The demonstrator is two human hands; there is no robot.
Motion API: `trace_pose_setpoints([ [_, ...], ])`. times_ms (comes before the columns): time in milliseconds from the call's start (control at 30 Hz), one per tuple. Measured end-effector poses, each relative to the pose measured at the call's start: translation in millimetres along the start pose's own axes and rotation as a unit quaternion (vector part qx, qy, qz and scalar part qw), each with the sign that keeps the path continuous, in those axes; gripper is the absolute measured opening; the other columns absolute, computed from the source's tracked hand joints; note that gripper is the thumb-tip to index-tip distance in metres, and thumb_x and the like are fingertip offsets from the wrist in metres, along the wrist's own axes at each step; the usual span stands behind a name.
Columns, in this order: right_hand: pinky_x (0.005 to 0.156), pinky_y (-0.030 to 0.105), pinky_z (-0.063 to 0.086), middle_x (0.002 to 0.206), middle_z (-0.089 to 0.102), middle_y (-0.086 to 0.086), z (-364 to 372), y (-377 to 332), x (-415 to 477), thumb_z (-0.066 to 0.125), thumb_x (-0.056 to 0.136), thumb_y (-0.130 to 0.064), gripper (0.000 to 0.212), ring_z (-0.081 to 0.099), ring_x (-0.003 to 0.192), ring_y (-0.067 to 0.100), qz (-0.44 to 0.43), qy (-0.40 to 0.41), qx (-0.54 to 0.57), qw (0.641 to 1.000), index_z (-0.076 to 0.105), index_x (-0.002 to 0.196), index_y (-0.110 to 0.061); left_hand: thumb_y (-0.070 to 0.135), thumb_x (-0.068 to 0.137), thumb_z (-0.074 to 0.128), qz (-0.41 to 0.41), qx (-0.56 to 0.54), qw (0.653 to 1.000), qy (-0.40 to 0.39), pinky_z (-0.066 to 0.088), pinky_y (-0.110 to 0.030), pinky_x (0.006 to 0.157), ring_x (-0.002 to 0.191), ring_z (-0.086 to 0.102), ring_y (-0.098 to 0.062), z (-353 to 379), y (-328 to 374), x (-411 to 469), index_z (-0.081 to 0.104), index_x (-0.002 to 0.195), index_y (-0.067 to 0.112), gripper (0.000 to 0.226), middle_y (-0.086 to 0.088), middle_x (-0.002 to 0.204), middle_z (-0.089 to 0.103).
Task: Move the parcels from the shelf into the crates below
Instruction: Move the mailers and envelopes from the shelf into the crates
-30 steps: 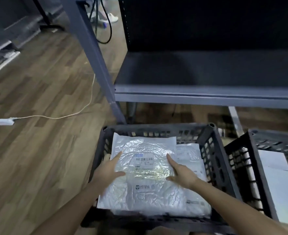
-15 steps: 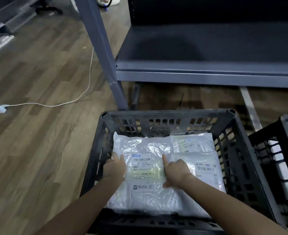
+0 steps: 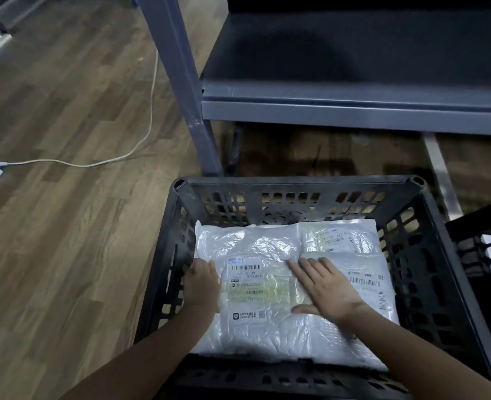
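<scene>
Right hand (image 3: 328, 287) lies flat on barcode-labelled parcel (image 3: 253, 243).

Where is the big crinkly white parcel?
In the head view, the big white parcel lies in the black crate's left part, with the left hand at its left edge and the right hand flat on it.
</scene>
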State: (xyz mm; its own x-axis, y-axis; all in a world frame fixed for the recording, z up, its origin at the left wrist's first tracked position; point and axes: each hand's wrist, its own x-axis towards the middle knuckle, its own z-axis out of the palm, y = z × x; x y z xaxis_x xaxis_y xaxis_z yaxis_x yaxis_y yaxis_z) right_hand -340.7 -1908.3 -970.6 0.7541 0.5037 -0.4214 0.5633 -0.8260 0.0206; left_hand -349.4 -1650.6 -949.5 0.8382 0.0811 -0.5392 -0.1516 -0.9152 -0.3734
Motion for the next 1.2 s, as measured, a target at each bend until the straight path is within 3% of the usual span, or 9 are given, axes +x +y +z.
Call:
trace_pose_setpoints([
  [133,0.089,0.04,0.041,0.105,0.065,0.004,-10.8,20.9,-0.7,0.018,0.08,-0.079,0.095,0.058,0.095,0.025,-0.015,0.04,-0.03,0.999,0.033,0.143,-0.01,0.015,0.095,0.051,0.024,0.053,0.997,0.045,0.031,-0.036,0.104,0.117,0.043,-0.03,5.6,-0.8,5.8,0.019,0.142,-0.007,0.061,-0.017,0.125,0.045],
  [267,0.095,0.041,0.03,0.097,0.064,0.001,-14.7,22.7,2.0,0.035,0.073,-0.08,0.094,0.056,0.09,0.025,-0.045,0.037,-0.07,0.996,0.052,0.134,-0.01,0.053,0.077,0.066,0.05,0.091,0.994,0.036,0.028,-0.033,0.104,0.117,0.04,-0.026,16.6,-5.7,11.0,0.006,0.145,-0.007,0.108,-0.014,0.128,0.039],
  [367,0.11,0.047,0.026,0.114,0.06,0.005,-24.0,16.6,8.9,0.046,0.07,-0.081,0.102,0.053,0.106,0.028,-0.06,0.044,-0.094,0.993,0.042,0.141,-0.009,0.043,0.089,0.055,0.053,0.159,0.985,0.037,0.03,-0.031,0.102,0.113,0.041,-0.024,19.5,2.3,12.2,0.026,0.141,-0.001,0.074,-0.011,0.123,0.043],
  [467,0.118,0.048,-0.004,0.154,0.014,0.021,-37.1,2.1,13.9,0.037,0.072,-0.084,0.118,0.009,0.143,0.039,-0.039,-0.025,-0.114,0.992,0.008,0.149,0.0,0.027,0.091,0.053,0.032,0.113,0.992,0.054,0.03,-0.035,0.106,0.12,0.04,-0.031,12.0,10.0,16.0,0.039,0.133,-0.005,0.054,-0.019,0.128,0.044],
  [567,0.114,0.046,-0.012,0.15,-0.024,0.027,-32.6,-11.6,21.7,0.043,0.065,-0.086,0.134,-0.027,0.137,0.04,-0.009,-0.047,-0.087,0.995,-0.013,0.141,0.009,0.042,0.059,0.085,0.033,0.021,0.99,0.133,0.036,-0.045,0.107,0.129,0.044,-0.039,-1.9,1.8,22.6,0.048,0.131,-0.006,0.094,-0.025,0.139,0.044],
  [633,0.117,0.045,-0.009,0.148,-0.026,0.03,-29.0,-16.2,26.8,0.049,0.064,-0.084,0.137,-0.026,0.137,0.041,-0.002,-0.077,-0.078,0.994,-0.023,0.132,0.011,0.054,0.045,0.085,0.1,0.004,0.991,0.089,0.024,-0.053,0.112,0.14,0.021,-0.044,-10.7,-2.7,28.5,0.018,0.148,0.002,0.134,-0.023,0.155,0.011],
  [733,0.118,0.045,-0.007,0.15,-0.023,0.029,-25.0,-18.2,35.8,0.061,0.064,-0.074,0.139,-0.018,0.141,0.04,0.015,-0.081,-0.039,0.996,-0.033,0.132,0.003,0.055,0.057,0.08,0.153,-0.007,0.988,0.024,0.014,-0.057,0.113,0.142,-0.004,-0.049,-15.3,-2.1,44.6,-0.019,0.148,0.02,0.139,-0.02,0.152,-0.026],
  [1033,0.107,0.059,-0.015,0.151,-0.003,0.034,-9.7,-40.4,58.8,0.029,0.091,-0.066,0.1,-0.003,0.141,0.049,0.045,-0.125,-0.162,0.978,-0.017,0.142,0.006,0.035,0.059,0.087,0.21,-0.098,0.969,-0.083,0.006,-0.057,0.114,0.138,-0.023,-0.045,-14.2,-2.0,75.2,-0.018,0.148,0.029,0.137,-0.011,0.149,-0.037],
  [1200,0.111,0.055,-0.014,0.148,-0.004,0.038,-6.5,-33.8,48.8,0.037,0.073,-0.081,0.127,-0.007,0.14,0.051,0.014,-0.1,-0.183,0.978,-0.02,0.139,0.012,0.054,0.056,0.081,0.194,-0.047,0.98,-0.015,0.013,-0.057,0.113,0.14,-0.014,-0.049,0.2,-0.5,67.1,-0.04,0.135,0.034,0.146,-0.011,0.138,-0.043],
])
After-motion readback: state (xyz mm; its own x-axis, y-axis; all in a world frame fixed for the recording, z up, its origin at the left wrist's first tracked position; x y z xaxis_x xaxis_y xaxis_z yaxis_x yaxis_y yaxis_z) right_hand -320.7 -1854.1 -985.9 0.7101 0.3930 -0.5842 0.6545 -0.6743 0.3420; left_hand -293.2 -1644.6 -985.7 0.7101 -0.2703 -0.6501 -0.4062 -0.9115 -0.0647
